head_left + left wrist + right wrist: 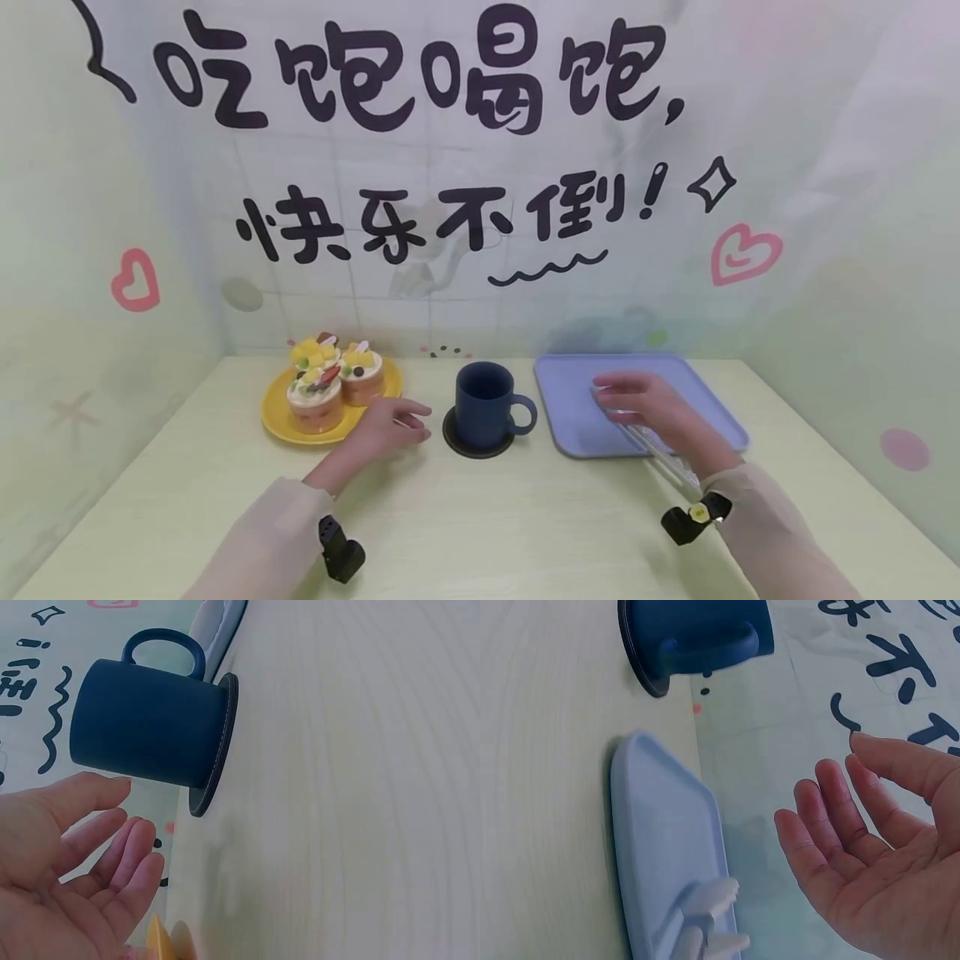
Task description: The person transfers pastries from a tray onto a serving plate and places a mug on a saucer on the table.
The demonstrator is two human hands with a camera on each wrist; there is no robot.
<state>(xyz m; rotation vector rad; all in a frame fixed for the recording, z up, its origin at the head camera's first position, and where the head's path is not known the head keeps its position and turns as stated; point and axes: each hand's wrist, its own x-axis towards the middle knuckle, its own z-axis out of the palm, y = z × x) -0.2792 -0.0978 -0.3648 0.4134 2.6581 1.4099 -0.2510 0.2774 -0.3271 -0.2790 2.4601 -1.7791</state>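
Note:
A dark blue mug (pixel 478 412) stands upright on a round black coaster (pixel 480 452), its handle to the right. Between the mug and a yellow plate, my left hand (pixel 386 432) hovers with loosely bent fingers and holds nothing. The left wrist view shows this hand (pixel 90 862) apart from the mug (pixel 150 724). My right hand (pixel 647 404) is over the blue tray (pixel 566 400), fingers relaxed and palm bare in the right wrist view. Below it on the tray lies a pale utensil (pixel 709 900) that looks like tongs; my hand partly hides it in the head view.
The yellow plate (pixel 276 407) at the left holds several small fruit-topped cream cakes (pixel 317 408). Behind the pale wooden table (pixel 495 525) rises a printed backdrop (pixel 450 308) with black lettering, and similar panels flank both sides.

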